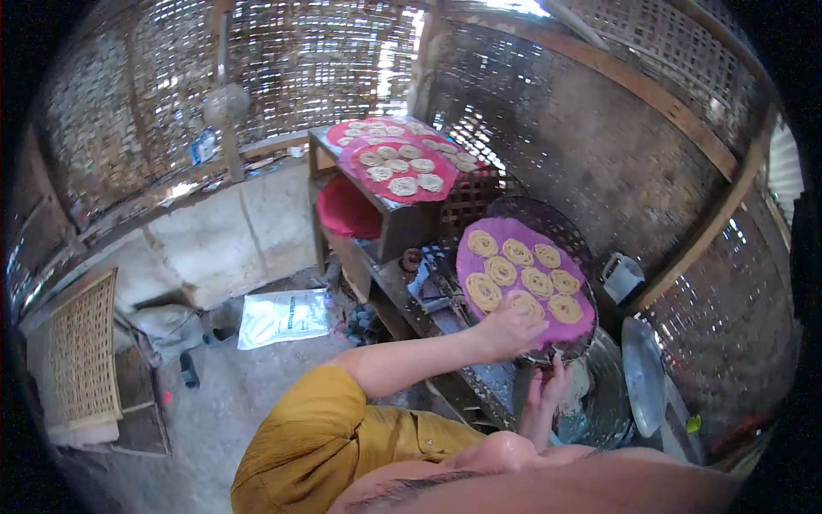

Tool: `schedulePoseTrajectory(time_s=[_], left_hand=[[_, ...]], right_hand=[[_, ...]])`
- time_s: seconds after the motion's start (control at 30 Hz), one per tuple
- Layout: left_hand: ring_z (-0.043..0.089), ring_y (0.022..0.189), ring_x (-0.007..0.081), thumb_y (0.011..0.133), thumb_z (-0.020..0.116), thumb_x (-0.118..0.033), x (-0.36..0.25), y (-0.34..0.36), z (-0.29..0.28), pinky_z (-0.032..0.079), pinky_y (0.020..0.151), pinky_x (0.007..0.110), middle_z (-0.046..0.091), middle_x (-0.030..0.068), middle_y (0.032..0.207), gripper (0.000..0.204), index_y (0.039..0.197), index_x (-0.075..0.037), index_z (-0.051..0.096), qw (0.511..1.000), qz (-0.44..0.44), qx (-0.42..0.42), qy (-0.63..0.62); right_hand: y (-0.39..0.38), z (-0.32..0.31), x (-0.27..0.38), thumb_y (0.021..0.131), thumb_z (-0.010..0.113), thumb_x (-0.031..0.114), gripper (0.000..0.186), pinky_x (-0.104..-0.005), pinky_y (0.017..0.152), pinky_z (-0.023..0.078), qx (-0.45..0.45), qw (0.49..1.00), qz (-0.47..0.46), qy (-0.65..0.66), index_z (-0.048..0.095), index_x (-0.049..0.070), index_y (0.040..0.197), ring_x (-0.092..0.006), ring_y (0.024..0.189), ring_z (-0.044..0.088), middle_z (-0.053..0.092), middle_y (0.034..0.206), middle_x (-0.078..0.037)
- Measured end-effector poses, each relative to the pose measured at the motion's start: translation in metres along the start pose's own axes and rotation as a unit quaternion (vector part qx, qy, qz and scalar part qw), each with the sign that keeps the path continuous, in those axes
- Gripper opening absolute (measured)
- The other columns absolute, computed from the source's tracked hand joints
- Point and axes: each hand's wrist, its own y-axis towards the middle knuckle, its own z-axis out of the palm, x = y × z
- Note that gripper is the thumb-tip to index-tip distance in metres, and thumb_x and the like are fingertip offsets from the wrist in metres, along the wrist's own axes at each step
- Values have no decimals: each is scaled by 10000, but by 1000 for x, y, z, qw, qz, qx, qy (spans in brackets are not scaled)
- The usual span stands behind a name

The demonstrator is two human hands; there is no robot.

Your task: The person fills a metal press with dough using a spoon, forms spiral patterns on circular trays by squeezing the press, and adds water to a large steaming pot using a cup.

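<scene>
My left hand point(514, 325) is over the lower middle of the round purple sheet point(479, 304), fingers bent down at a coil of pale yellow noodle-like strands; what they hold is hidden. Several such coils point(537, 283) lie on the sheet, which rests on a round dark woven tray point(565, 236). Below the tray's near edge, my right hand point(548, 385) reaches up and grips the rim.
A small wooden table point(385, 223) behind holds pink sheets with pale coils. Right of the tray are a jug point(622, 277) and metal lid point(642, 377). A white sack point(282, 317) and woven-panel frame point(77, 360) stand or lie leftward, amid bamboo walls.
</scene>
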Motion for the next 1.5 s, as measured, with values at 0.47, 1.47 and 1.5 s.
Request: schedulePoseTrajectory(time_s=[0.47, 1.47, 1.5], left_hand=[[514, 948, 198, 738, 590, -213, -75, -462, -194, 327, 841, 388, 565, 44, 1008, 255, 980, -131, 579, 693, -643, -66, 319], [539, 921, 286, 869, 368, -398, -112, -462, -241, 442, 793, 429, 548, 118, 1045, 460, 1163, -52, 442, 374, -512, -713, -297], [545, 910, 277, 873, 377, -359, -100, -463, -241, 455, 777, 412, 554, 112, 1029, 428, 1157, -47, 446, 407, -514, -689, -309]], right_hand=[[-34, 158, -138, 791, 525, 52, 549, -305, 809, 416, 322, 919, 226, -9, 268, 65, 1276, -196, 999, 475, 430, 1186, -102], [-214, 240, -312, 819, 516, 103, 378, -325, 642, 528, 604, 554, 560, -122, 403, 57, 1177, -185, 837, 578, 552, 997, -94], [-195, 238, -304, 830, 535, 155, 387, -310, 637, 528, 630, 555, 522, -149, 398, 50, 1177, -168, 793, 574, 552, 962, -89]])
